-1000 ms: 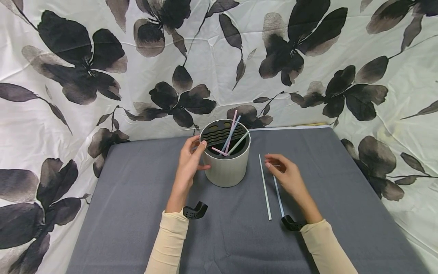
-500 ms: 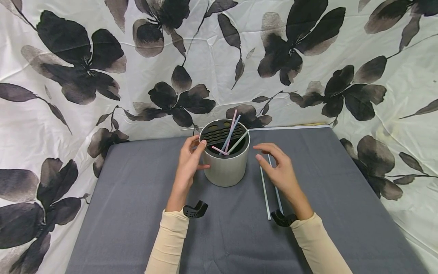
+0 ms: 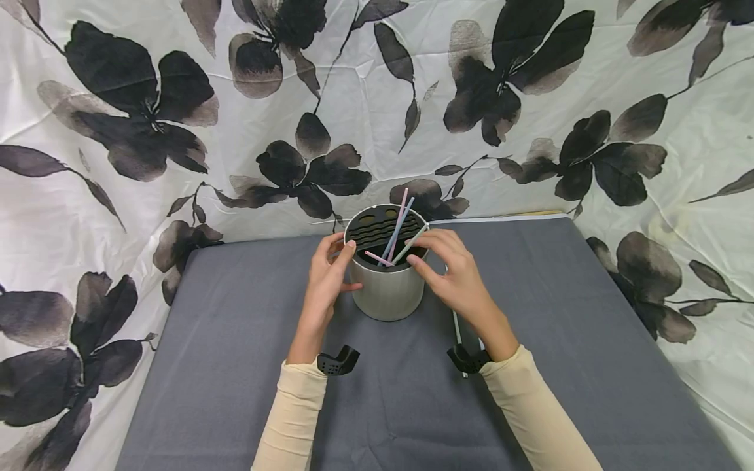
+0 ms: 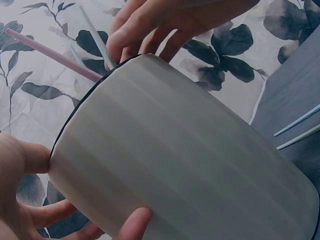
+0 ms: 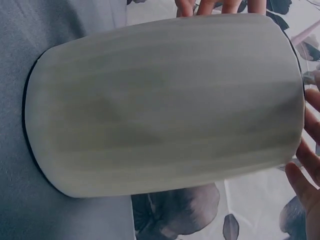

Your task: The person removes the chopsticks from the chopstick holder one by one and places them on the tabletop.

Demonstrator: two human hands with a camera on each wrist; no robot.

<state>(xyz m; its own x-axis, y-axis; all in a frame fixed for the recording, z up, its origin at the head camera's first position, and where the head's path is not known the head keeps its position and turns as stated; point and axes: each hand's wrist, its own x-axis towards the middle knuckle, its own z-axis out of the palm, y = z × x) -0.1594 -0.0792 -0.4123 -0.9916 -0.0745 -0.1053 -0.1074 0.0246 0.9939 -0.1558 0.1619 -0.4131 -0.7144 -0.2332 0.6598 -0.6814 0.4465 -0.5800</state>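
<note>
A round, pale grey utensil holder [image 3: 389, 297] with a dark slotted top stands on the cloth-covered table. Several straws lean in its front opening: pink [image 3: 404, 196], blue [image 3: 400, 226] and pale green [image 3: 415, 239], plus a short pink end. My left hand [image 3: 321, 275] grips the holder's left side, thumb at the rim and fingers spread round the wall. At the right rim is my right hand [image 3: 456, 275], its thumb and fingertips parted on either side of the pale green straw. In the left wrist view a fingertip lies right beside that straw [image 4: 94, 35].
Right of the holder, a whitish straw [image 3: 457, 327] and a blue straw [image 4: 300, 120] lie on the grey table cloth [image 3: 235, 340], partly hidden under my right arm in the head view. A white curtain with dark flowers [image 3: 283, 39] hangs behind the table.
My right hand has moved left from above the two loose straws to the right rim of the holder. My left hand and the holder have stayed in place.
</note>
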